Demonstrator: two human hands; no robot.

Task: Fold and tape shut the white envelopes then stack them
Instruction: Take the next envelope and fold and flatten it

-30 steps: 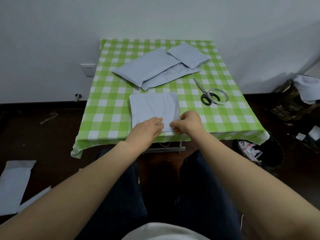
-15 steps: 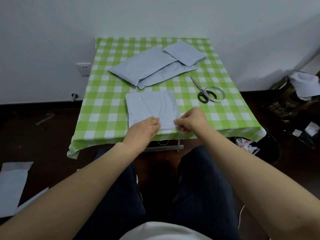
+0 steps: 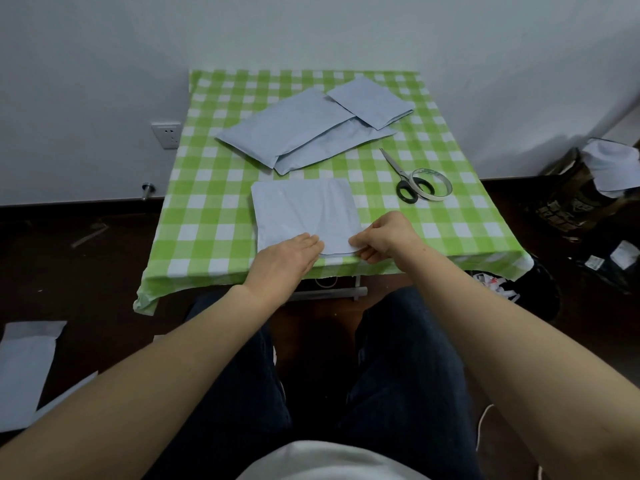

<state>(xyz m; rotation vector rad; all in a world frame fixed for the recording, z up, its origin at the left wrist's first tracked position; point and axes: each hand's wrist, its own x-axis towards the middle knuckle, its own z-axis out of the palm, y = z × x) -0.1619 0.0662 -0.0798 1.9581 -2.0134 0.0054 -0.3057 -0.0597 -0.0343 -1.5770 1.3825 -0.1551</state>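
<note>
- Print inside the tape roll is too small to read. The scissors touch it near the tabletop's right edge.
- A folded envelope lies at the middle of the near edge, with bare checked cloth on either side.
- A pile of envelopes overlaps toward the far edge.
- The left hand lies flat, fingers straight, pressing the envelope's near edge.
- The right hand pinches the envelope's near right corner.

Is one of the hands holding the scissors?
No, the scissors lie on the table by the tape roll, while the left hand and right hand touch the folded envelope.
</note>
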